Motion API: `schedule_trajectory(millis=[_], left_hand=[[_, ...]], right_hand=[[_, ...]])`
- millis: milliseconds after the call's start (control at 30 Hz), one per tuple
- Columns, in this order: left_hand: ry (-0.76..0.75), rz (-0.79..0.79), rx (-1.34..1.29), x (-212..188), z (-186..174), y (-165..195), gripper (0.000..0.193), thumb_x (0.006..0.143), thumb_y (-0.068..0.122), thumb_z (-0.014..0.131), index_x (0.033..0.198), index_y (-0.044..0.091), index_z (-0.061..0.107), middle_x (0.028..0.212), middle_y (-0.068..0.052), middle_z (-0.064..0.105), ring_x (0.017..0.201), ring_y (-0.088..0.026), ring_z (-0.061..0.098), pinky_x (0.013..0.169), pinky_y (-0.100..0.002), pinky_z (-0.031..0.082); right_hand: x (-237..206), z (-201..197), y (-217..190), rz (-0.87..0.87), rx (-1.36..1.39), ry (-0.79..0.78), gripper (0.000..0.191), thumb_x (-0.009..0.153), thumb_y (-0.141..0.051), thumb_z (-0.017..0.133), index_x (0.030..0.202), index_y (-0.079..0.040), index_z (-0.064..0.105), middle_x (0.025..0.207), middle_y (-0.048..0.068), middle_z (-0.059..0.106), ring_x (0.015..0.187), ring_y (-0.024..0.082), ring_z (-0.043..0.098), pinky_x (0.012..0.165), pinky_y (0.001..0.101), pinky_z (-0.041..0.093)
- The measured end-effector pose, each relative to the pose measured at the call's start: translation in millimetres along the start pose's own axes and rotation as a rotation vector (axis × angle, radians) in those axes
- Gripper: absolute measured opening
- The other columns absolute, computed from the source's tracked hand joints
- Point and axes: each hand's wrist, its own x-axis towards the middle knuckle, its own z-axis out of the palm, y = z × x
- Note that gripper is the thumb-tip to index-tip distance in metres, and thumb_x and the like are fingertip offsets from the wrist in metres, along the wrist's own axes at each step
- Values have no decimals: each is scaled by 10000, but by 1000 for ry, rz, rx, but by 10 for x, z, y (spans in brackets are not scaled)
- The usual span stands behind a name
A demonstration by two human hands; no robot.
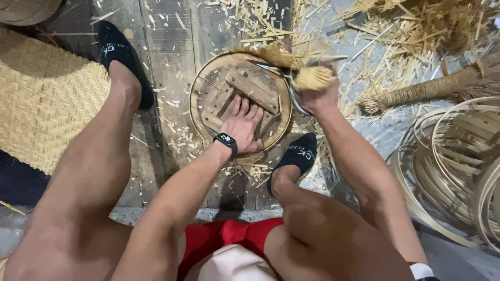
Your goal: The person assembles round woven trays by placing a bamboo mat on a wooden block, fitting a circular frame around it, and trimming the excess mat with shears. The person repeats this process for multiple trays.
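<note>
A round wooden tray with a bamboo rim (208,78) lies on the floor between my feet, braced with crossed wooden slats (252,89). My left hand (244,127), with a dark smartwatch on its wrist, presses flat on the slats near the tray's near edge. My right hand (316,93) is closed on a pair of metal shears (271,68) at the tray's right rim. The blades reach over a trimmed bundle of straw-coloured fibre (312,77) at the rim's top right.
A woven bamboo mat (41,99) lies at the left. Coiled bamboo hoops (453,166) are stacked at the right, with a rope-wrapped bundle (422,91) above them. Bamboo shavings (364,41) litter the floor. My black-socked feet (122,57) flank the tray.
</note>
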Motion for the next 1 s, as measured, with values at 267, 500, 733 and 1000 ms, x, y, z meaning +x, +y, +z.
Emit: schedule_trajectory(millis=[267,500,733,1000], left_hand=[[-131,181,111,-127,-108,-195,1121,597,491,867,1497,20,395,1567,-159,421,1493,-356,299,1261,-494,122],[-153,196,120,-78,-51,-235,1096,604,478,888,1492,46,412,1571,-140,404,1500,-362,277,1266,-486,94],[-328,316,198,-128,-10,-414,989,622,356,859,1484,116,436,1606,-42,362,1528,-280,222,1274,-442,111],[-269,344,171,-113,-47,-423,883,654,337,832,1445,116,509,1575,-27,428,1546,-274,227,1291,-455,131]], right_hand=[[-305,45,397,4,237,-102,180,820,-370,645,851,-200,693,857,112,659,737,289,624,633,457,539],[46,-278,9,18,-42,-26,298,768,-479,681,846,-195,724,807,90,702,760,225,672,633,356,521],[-262,-371,341,88,313,-356,435,848,-573,703,1033,-181,748,932,79,759,806,238,713,680,376,536],[175,-206,43,23,245,-302,646,969,-733,599,930,-105,741,841,108,711,738,218,676,639,371,530]])
